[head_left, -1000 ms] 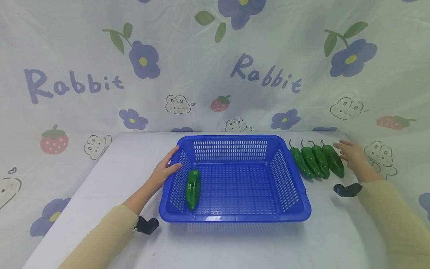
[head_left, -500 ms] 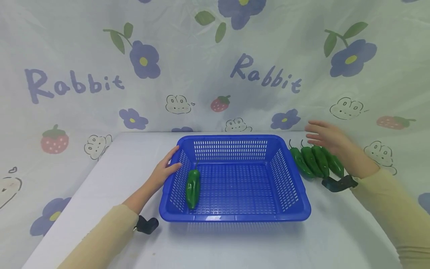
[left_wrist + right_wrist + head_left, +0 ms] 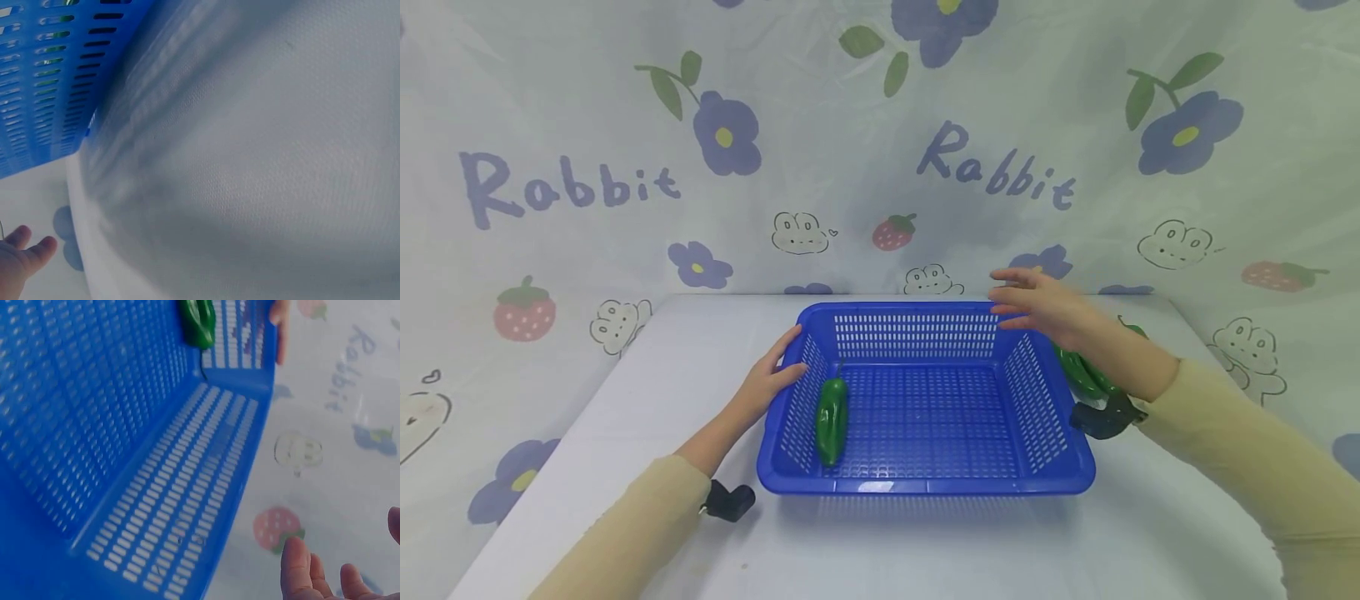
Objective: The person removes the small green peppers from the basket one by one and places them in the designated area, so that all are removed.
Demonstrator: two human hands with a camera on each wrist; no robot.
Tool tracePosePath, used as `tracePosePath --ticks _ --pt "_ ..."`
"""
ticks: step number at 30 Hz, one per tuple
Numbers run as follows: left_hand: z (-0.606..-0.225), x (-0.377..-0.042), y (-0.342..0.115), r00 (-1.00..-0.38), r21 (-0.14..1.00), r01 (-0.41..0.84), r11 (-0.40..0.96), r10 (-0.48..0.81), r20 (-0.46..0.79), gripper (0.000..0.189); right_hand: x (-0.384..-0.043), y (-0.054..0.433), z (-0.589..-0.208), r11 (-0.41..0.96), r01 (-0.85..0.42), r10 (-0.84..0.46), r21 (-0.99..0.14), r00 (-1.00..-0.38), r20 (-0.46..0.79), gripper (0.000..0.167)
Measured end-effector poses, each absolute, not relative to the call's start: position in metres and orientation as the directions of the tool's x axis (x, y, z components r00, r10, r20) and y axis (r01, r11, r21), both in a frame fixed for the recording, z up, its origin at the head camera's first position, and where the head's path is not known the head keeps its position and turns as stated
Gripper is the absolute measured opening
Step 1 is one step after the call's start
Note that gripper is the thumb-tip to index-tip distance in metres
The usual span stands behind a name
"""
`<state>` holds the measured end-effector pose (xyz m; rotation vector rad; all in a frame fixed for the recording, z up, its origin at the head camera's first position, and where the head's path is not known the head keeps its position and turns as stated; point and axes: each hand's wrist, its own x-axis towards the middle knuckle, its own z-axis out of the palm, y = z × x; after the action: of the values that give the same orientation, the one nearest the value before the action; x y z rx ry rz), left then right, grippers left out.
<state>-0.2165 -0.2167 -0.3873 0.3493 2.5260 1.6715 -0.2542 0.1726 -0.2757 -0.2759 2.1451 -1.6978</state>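
Note:
A blue plastic basket [image 3: 925, 487] with slotted walls stands in the middle of the table. Inside it, along the left wall, lies one green chili pepper [image 3: 831, 425], also seen at the far end in the right wrist view. My left hand [image 3: 766, 382] rests on the basket's left rim with its fingers extended. Over the back right corner of the basket hovers my right hand [image 3: 1051, 310], fingers spread and nothing in them. Several more green chili peppers [image 3: 1078, 375] lie right of the basket, partly hidden behind my right forearm.
The white table [image 3: 880, 550] carries the basket and peppers. Behind it hangs a patterned cloth [image 3: 820, 125] with flowers, strawberries and rabbit faces. A black wrist mount [image 3: 728, 502] sits at the left cuff, another black mount [image 3: 1105, 415] at the right.
My right hand has moved left from beside the peppers on the right to over the basket's back right corner, holding nothing. The left hand and the peppers have stayed put.

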Motion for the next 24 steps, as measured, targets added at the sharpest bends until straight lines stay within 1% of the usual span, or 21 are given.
tracePosePath --ticks 4,11,24 --pt "-0.387 -0.217 -0.216 -0.969 0.918 0.14 0.371 0.242 0.05 0.065 -0.254 0.147 -0.284 0.244 0.095 -0.429 -0.965 -0.882 -0.195 0.059" --pt "-0.387 -0.217 -0.217 -0.971 0.918 0.134 0.373 0.236 0.046 0.065 -0.246 0.1 -0.303 0.293 0.102 -0.475 -0.951 -0.847 -0.238 0.056" --pt "-0.386 -0.216 -0.216 -0.973 0.916 0.121 0.382 0.228 0.033 0.065 -0.24 0.044 -0.341 0.284 0.21 -0.523 -0.936 -0.784 -0.335 0.058"
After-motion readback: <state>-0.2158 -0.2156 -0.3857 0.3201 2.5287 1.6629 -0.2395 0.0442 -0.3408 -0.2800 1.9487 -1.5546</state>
